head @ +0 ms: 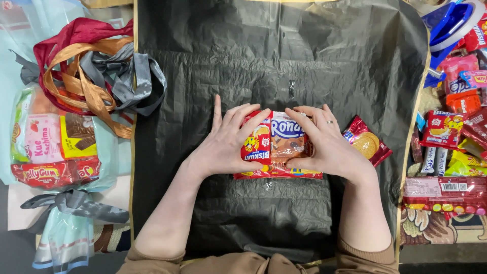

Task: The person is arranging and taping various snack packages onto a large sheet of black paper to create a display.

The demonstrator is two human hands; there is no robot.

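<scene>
From the head camera I see my left hand and my right hand pressed on a small stack of snack packets in the middle of a crinkled black sheet. The fingers of both hands are curled over the top and sides of the stack, grasping it from left and right, thumbs along the near edge. A red biscuit packet lies on the sheet just beside my right hand, apart from the stack. To the left, off the sheet, I see a clear bag of snacks with a tangle of red, gold and grey ribbons on it. To the right lies a heap of assorted packets and a blue tape dispenser.
</scene>
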